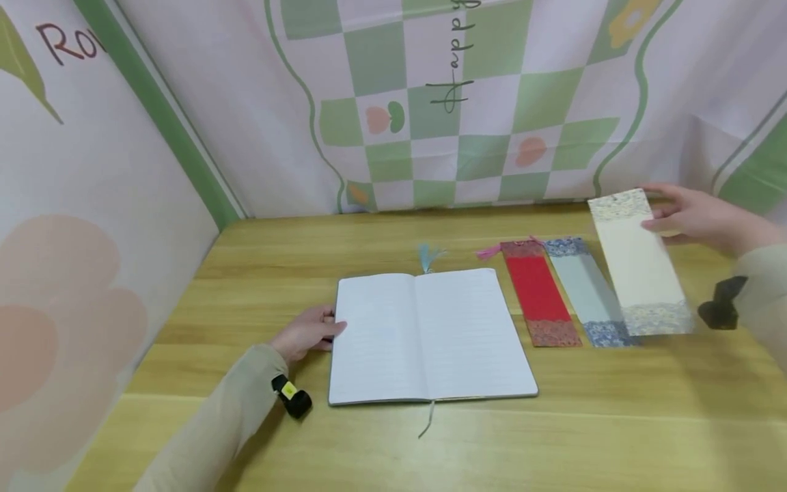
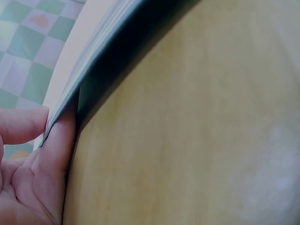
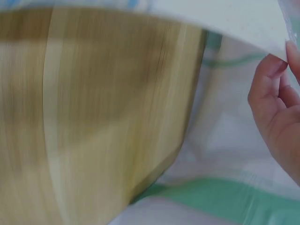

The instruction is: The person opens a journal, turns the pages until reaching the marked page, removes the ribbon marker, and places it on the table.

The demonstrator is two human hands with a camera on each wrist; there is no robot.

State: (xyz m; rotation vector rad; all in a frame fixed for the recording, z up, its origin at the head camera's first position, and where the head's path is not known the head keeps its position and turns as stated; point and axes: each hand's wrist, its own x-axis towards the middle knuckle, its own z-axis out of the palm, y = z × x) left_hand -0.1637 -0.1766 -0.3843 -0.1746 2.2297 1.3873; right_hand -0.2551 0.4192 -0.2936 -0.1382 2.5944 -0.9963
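Observation:
An open notebook [image 1: 381, 342] with ruled white pages lies on the wooden table. My left hand [image 1: 309, 333] pinches its left edge, thumb on the page side and fingers tucked beneath the dark cover [image 2: 112, 51]. Up at the right, my right hand [image 1: 695, 215] grips a cream bookmark [image 1: 642, 266] with patterned ends by its right edge, raised over the table. In the right wrist view the thumb and a bent finger meet at that bookmark's edge [image 3: 225, 18]. A red bookmark [image 1: 541, 290] and a pale blue bookmark [image 1: 587, 287] lie between the notebook and the raised one.
A light blue tassel [image 1: 428, 256] sticks out past the notebook's top, and a grey ribbon [image 1: 427, 420] hangs from its bottom. The red bookmark's pink tassel [image 1: 488, 252] points left. A printed checkered cloth [image 1: 430, 130] hangs behind the table [image 1: 295, 253].

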